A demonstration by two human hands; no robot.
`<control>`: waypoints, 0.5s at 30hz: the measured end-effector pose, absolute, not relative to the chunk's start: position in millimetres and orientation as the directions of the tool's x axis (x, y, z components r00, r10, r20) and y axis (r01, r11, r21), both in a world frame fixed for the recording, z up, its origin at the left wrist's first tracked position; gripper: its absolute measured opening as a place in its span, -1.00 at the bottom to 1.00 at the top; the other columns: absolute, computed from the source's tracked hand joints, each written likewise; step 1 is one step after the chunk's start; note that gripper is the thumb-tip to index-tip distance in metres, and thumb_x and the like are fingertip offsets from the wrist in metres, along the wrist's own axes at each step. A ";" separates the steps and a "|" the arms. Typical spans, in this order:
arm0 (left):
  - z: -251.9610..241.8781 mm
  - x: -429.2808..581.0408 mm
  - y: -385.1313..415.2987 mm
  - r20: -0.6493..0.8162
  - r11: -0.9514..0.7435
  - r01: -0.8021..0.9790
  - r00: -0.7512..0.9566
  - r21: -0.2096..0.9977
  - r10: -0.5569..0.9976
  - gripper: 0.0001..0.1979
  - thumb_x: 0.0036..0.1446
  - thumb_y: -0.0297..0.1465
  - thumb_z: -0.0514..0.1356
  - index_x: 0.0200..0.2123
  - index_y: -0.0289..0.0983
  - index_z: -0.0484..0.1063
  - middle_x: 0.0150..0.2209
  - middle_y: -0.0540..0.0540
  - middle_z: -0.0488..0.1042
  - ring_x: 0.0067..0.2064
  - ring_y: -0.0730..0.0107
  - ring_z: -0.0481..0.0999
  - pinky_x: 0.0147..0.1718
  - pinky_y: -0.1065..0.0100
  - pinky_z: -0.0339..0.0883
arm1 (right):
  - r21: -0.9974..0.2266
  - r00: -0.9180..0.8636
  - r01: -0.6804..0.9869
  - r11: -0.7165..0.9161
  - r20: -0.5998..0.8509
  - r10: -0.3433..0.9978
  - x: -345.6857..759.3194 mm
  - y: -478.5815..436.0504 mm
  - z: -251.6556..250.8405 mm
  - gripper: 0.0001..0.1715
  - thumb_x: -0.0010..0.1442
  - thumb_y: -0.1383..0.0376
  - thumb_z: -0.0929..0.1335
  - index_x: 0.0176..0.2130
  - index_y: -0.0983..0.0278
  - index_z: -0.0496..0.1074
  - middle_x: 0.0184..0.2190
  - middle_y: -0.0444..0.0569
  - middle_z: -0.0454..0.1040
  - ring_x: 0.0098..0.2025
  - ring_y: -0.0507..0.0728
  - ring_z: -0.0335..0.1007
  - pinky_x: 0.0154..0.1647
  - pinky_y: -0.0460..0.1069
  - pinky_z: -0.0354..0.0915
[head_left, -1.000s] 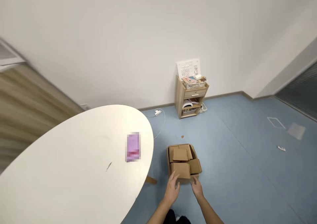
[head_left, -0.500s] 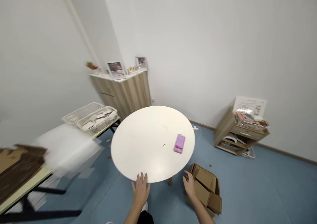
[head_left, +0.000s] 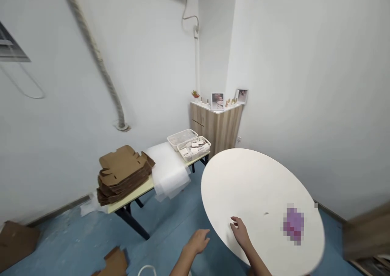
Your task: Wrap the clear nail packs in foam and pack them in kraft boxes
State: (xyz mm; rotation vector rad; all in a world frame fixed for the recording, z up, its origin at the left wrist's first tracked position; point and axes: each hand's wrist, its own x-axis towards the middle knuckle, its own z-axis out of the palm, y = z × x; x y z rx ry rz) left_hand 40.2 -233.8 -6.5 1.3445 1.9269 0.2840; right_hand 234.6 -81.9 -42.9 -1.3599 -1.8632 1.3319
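Observation:
My left hand (head_left: 198, 240) hangs open over the blue floor, just left of the round white table (head_left: 243, 182), holding nothing. My right hand (head_left: 240, 231) is open above the table's near edge with fingers loosely curled and nothing in it. A small pink-purple item (head_left: 293, 224) lies on the table to the right of my right hand. A stack of flat brown cardboard blanks (head_left: 123, 174) sits on a long table (head_left: 138, 191) at the left.
White foam sheets (head_left: 169, 172) and two white baskets (head_left: 190, 144) share the long table. A wooden cabinet (head_left: 215, 125) with photo frames stands in the corner. Cardboard scraps (head_left: 114, 261) lie on the floor at lower left. A blurred wooden shelf (head_left: 367, 235) is at right.
The view has swung left, away from the cardboard box on the floor to the long table. Both hands came off the box; the right hand is over the round table.

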 end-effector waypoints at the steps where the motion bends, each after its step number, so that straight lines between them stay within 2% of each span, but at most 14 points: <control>1: -4.2 16.7 -237.9 -0.452 0.445 0.700 -0.193 0.559 0.871 -0.44 0.19 -0.27 0.00 0.24 -0.26 0.28 0.24 -0.18 0.32 0.27 0.15 0.27 0.24 0.19 0.12 | -0.895 -0.416 0.443 0.057 -0.149 0.897 210.5 -75.5 -39.9 -0.54 0.02 0.12 0.26 -0.13 0.26 0.46 -0.05 0.13 0.51 -0.04 0.25 0.48 -0.01 0.09 0.37; 4: 1.8 -51.5 -247.9 -0.426 0.491 0.681 -0.281 0.543 0.860 -0.44 0.18 -0.29 0.00 0.24 -0.30 0.28 0.24 -0.20 0.31 0.26 0.13 0.27 0.24 0.19 0.12 | -0.887 -0.454 0.447 0.113 -0.116 0.883 137.3 -54.4 -26.2 -0.56 0.02 0.14 0.26 -0.15 0.27 0.48 -0.07 0.13 0.52 -0.08 0.24 0.50 -0.01 0.09 0.37; 8: 10.0 -129.8 -252.6 -0.363 0.518 0.650 -0.371 0.556 0.855 -0.46 0.16 -0.28 0.03 0.21 -0.22 0.32 0.22 -0.15 0.35 0.24 0.09 0.31 0.21 0.14 0.16 | -0.881 -0.514 0.430 0.195 -0.061 0.856 48.4 -29.0 -2.2 -0.61 0.02 0.18 0.26 -0.19 0.27 0.50 -0.12 0.12 0.54 -0.14 0.23 0.51 -0.05 0.08 0.37; 15: 19.5 -236.8 -222.4 -0.156 0.500 0.610 -0.527 0.615 0.835 -0.44 0.21 -0.22 -0.04 0.25 -0.24 0.26 0.28 -0.17 0.26 0.29 0.12 0.23 0.24 0.11 0.11 | -0.804 -0.597 0.461 0.375 0.032 0.802 -83.1 31.1 36.9 -0.74 0.06 0.21 0.29 -0.31 0.22 0.53 -0.29 0.00 0.54 -0.26 0.19 0.47 -0.18 0.02 0.34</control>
